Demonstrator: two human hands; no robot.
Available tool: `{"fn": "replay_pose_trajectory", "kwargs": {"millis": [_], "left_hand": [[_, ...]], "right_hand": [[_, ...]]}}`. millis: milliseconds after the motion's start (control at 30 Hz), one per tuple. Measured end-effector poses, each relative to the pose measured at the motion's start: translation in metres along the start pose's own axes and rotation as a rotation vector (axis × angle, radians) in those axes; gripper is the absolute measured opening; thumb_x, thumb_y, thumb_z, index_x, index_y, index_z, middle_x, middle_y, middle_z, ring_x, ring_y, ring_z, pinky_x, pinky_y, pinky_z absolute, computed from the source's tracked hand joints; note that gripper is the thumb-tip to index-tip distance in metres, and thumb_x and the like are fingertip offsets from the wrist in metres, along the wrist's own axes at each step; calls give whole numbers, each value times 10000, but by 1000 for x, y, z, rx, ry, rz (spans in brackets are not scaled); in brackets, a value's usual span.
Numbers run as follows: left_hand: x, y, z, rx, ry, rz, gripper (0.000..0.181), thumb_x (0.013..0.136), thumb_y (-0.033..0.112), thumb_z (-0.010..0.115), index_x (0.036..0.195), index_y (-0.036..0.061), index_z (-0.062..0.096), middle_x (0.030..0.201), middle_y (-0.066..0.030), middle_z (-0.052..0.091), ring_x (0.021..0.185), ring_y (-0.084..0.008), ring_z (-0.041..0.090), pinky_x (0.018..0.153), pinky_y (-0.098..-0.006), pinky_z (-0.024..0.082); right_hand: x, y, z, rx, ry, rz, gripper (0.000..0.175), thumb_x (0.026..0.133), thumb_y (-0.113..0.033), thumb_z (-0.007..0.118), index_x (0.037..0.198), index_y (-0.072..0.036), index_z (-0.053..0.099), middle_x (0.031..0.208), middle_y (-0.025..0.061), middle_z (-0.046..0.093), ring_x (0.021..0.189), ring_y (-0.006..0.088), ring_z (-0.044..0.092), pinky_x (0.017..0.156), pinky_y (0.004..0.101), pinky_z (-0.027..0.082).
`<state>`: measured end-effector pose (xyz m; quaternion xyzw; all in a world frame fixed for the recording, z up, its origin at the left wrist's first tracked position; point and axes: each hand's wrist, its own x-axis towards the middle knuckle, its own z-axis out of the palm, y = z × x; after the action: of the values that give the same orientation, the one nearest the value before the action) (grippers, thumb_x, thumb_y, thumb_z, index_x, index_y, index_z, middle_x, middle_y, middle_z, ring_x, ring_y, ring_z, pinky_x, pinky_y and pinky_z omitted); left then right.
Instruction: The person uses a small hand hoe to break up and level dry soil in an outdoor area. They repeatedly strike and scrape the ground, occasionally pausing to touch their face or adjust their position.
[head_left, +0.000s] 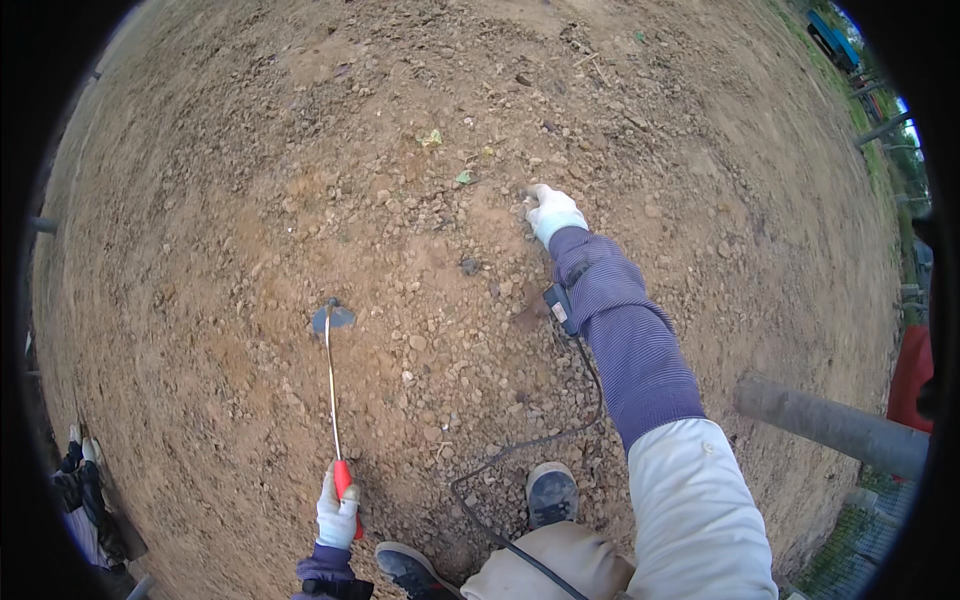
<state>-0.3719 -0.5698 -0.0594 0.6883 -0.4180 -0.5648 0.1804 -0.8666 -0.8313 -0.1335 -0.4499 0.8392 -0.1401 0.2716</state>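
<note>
My left hand (337, 514), in a pale work glove, is closed around the red handle (343, 480) of a hand hoe. The hoe's thin metal shaft runs forward to a dark rounded blade (334, 316), which is at the soil surface. My right hand (551, 210), also gloved, reaches far forward and touches or hovers just over the stony soil (450, 300); its fingers are curled, and whether they hold anything cannot be told. A small device (559, 309) with a black cable (517, 448) is at my right forearm. Green leaf scraps (463, 178) lie left of that hand.
My shoes (552, 495) stand on the soil near the bottom. A thick grey post (825, 424) juts in at the right, with a red object (910, 379) behind it. At the lower left edge another person (88, 499) is partly in view. Wire mesh (847, 555) shows at the lower right.
</note>
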Motion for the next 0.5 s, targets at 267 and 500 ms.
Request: {"fn": "replay_pose_trajectory", "kwargs": {"millis": [267, 500], "left_hand": [[-3, -2, -2, -22, -8, -62, 593, 895, 169, 581, 1413, 66, 311, 810, 6, 530, 587, -63, 496, 511, -213, 441], [2, -10, 5, -41, -35, -105, 547, 903, 201, 578, 1376, 68, 337, 791, 11, 519, 583, -71, 501, 510, -218, 443]], "right_hand": [[43, -23, -7, -108, 132, -118, 290, 849, -219, 586, 1134, -163, 592, 1273, 184, 451, 1074, 342, 556, 924, 402, 453], [53, -31, -23, -262, -149, -9, 357, 858, -241, 562, 1215, -226, 546, 1340, 154, 424, 1181, 330, 499, 979, 405, 419]]}}
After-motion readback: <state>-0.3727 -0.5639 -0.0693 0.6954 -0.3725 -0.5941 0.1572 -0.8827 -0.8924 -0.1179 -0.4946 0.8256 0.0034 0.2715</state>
